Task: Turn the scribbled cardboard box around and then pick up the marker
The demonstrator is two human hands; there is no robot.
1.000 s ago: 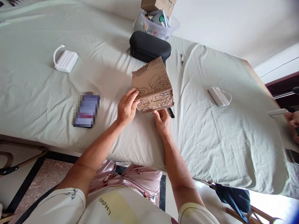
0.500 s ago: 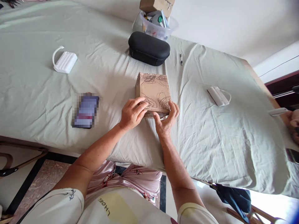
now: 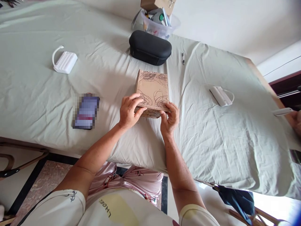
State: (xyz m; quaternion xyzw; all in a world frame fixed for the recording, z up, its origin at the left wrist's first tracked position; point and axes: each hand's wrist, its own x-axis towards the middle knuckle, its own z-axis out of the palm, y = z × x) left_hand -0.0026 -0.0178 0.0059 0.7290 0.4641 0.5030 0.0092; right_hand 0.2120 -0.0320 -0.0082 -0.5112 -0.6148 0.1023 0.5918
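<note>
A brown cardboard box point(image 3: 152, 89) covered in black scribbles lies on the pale green cloth of the table point(image 3: 47, 91). My left hand point(image 3: 128, 111) grips its near left corner, fingers curled over the top edge. My right hand point(image 3: 169, 119) grips its near right corner, fingers curled onto the top face. Both hands hold the near edge of the box.
A black zip case point(image 3: 150, 47) lies behind the box, and a clear tub of odds and ends point(image 3: 158, 23) behind that. White power banks lie at left point(image 3: 64, 61) and right point(image 3: 219, 95). A phone point(image 3: 86, 111) lies left of my hands. A pen point(image 3: 183, 58) lies beyond. Another person's hand point(image 3: 296, 121) shows at the right edge.
The box was tilted up on its edge, with a black marker under my right hand. Now it lies flat on the cloth with both hands gripping its near corners; the marker is out of sight.
</note>
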